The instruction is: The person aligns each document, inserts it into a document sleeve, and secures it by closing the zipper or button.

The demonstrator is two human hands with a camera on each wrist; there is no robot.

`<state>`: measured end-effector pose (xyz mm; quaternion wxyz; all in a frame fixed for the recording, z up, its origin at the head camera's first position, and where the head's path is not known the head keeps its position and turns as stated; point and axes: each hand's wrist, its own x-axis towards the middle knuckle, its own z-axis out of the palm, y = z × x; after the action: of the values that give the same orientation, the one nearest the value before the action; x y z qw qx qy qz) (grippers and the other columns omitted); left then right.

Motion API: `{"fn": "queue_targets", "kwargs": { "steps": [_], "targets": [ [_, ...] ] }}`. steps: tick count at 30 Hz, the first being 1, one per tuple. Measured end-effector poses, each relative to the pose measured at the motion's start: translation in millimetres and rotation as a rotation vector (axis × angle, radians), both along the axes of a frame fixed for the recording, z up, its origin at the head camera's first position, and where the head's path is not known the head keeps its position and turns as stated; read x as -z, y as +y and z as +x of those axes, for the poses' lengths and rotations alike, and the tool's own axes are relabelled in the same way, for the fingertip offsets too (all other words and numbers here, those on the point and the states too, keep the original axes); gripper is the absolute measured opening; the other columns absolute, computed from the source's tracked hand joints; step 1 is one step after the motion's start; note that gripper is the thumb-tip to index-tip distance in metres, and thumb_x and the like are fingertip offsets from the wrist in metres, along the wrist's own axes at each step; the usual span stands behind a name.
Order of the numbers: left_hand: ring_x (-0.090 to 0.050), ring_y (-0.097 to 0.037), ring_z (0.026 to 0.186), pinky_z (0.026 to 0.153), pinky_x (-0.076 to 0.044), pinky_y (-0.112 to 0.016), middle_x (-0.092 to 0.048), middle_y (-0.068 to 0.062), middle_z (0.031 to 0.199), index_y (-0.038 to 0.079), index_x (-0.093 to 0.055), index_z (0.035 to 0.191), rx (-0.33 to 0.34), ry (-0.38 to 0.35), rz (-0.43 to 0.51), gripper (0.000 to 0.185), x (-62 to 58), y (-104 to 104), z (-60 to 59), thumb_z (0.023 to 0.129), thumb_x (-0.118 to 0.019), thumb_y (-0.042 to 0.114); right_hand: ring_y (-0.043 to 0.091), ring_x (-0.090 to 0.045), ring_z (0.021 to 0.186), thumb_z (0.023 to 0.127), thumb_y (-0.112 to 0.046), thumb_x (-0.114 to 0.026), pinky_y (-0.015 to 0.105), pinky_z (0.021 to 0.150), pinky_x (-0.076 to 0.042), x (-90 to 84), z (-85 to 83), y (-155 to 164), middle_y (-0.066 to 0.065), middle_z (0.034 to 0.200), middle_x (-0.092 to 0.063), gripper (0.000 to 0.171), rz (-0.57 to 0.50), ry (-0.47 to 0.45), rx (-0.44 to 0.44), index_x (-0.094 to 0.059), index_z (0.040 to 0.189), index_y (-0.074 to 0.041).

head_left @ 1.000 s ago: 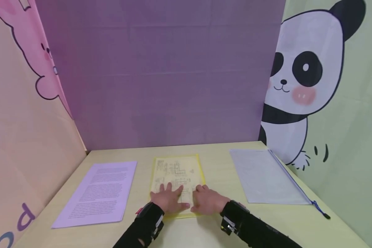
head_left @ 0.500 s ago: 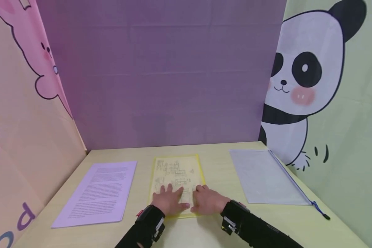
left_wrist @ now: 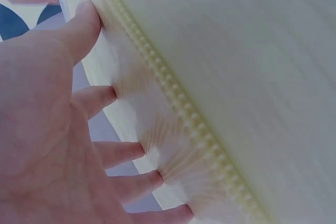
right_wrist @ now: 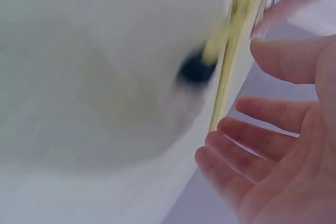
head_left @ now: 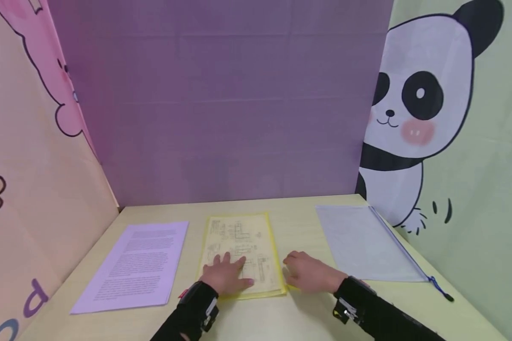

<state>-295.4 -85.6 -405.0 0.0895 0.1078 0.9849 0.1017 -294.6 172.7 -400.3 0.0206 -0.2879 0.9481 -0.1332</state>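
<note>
A yellow-edged zip pouch (head_left: 260, 251) lies flat mid-table, a sheet printed with diagrams showing through its clear face. My left hand (head_left: 224, 275) rests on its lower part with spread fingers; in the left wrist view the fingertips press creases into the plastic beside the zip (left_wrist: 173, 95). Just off the pouch's lower right corner is my right hand (head_left: 309, 272), fingers bent a little, a bit of yellow showing below it. In the right wrist view its thumb and fingers stand apart, near a blurred dark-tipped zip end (right_wrist: 198, 69); whether they touch the pouch is unclear.
To the left lies a lilac sheet of printed text (head_left: 136, 265). A clear pouch with a blue zip (head_left: 367, 244) lies at the right, its pull tab (head_left: 448, 297) hanging toward the table's right edge. A purple backdrop (head_left: 230, 104) stands behind the table.
My right hand has come off the pouch's face and moved right, beyond its lower right corner. The yellow pouch and my left hand have shifted slightly left.
</note>
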Motion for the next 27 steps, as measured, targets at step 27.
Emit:
{"fn": "queue_targets", "kwargs": {
  "steps": [27],
  "targets": [
    [-0.022, -0.054, 0.146, 0.106, -0.022, -0.079, -0.031, -0.028, 0.16, 0.021, -0.046, 0.154, 0.011, -0.07, 0.065, 0.077, 3.8, -53.2, -14.1, 0.091, -0.064, 0.062, 0.033, -0.055, 0.078, 0.096, -0.032, -0.065, 0.05, 0.074, -0.052, -11.9, -18.9, 246.1, 0.023, 0.088, -0.06, 0.054, 0.154, -0.171, 0.617, -0.055, 0.103, 0.021]
  ]
}}
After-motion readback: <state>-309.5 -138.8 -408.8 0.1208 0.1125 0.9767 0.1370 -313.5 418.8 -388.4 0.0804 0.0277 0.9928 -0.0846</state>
